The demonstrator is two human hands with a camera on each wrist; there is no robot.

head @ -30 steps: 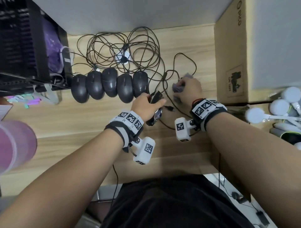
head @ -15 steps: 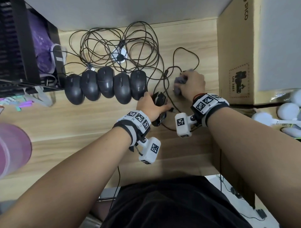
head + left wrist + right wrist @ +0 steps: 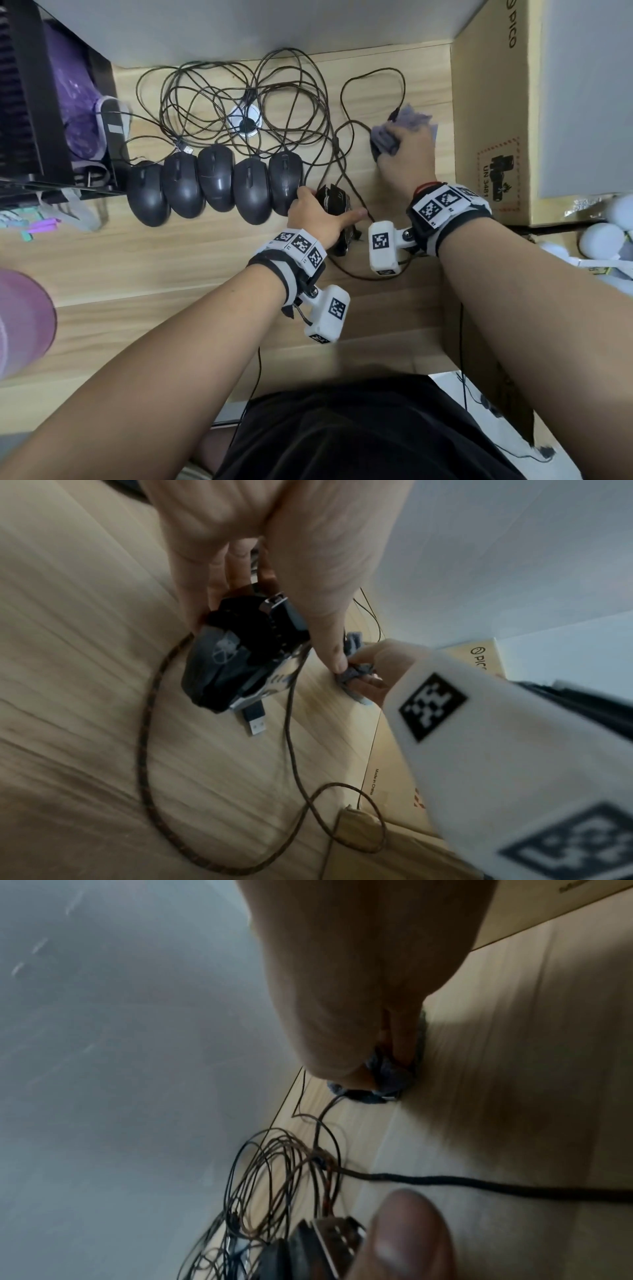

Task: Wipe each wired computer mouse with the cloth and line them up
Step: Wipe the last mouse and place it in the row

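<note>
Light wood covers the surface point(image 3: 171, 274), with a grey wall at 12 o'clock and a cardboard box point(image 3: 493, 113) at 2 o'clock. Five dark mice point(image 3: 215, 185) sit side by side in a row toward 10 o'clock, their thin cables point(image 3: 239, 99) tangled in loops behind them.

At the 3 o'clock end of that row, just beside the last mouse, the left hand point(image 3: 317, 219) grasps a sixth, angular black mouse point(image 3: 236, 664) resting on the wood, thumb on one flank and fingers on the other. Its braided cord point(image 3: 147, 739) curls round toward 6 o'clock, and a plug point(image 3: 256, 719) lies by its rear edge.

Toward 1 o'clock, near the box, the right hand point(image 3: 406, 161) is clenched round a crumpled grey cloth point(image 3: 407, 120) and presses it down on the wood. A small dark piece at a cable's end shows under the cloth in the right wrist view; what it is cannot be told.

A pink cup point(image 3: 20, 322) is at 8 o'clock, and white round objects point(image 3: 603, 236) lie at 3 o'clock.
</note>
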